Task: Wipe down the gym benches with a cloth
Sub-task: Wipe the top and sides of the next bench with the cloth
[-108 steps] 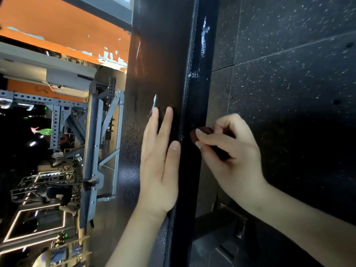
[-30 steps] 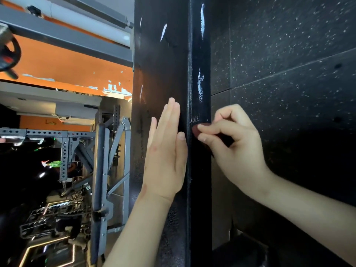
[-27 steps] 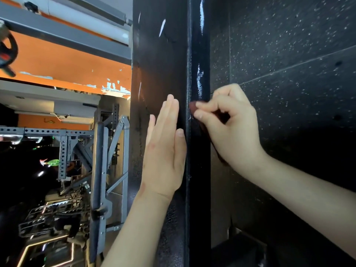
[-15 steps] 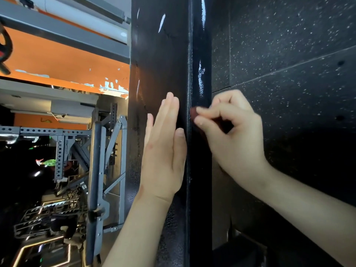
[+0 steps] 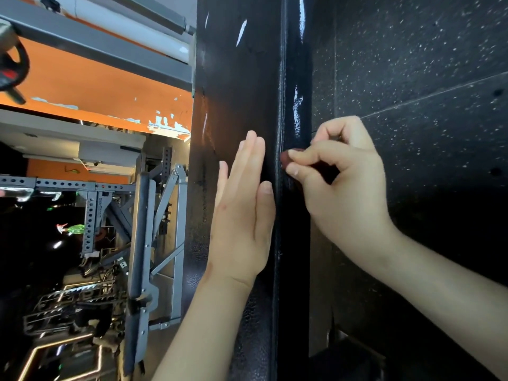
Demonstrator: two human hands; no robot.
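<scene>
Both forearms enter from the lower frame edge and are cut off there. The left hand [image 5: 242, 215] lies flat, fingers straight and together, on the textured top face of the black bench pad [image 5: 236, 78], its thumb just beside the pad's long seam. Across that seam, the right hand [image 5: 343, 188] pinches a dark red cloth [image 5: 286, 158] between thumb and forefinger and holds it against the glossy side band [image 5: 295, 64]. Only the cloth's tip shows; the rest is hidden inside the curled fingers. The top face and side band run on past both hands to the upper frame edge. Beyond the band lies a speckled black tiled surface [image 5: 426, 64], darkening lower down. Farther left stand a grey perforated rack [image 5: 154, 229] and an orange wall [image 5: 96, 86]; the dim clutter below is hard to make out.
</scene>
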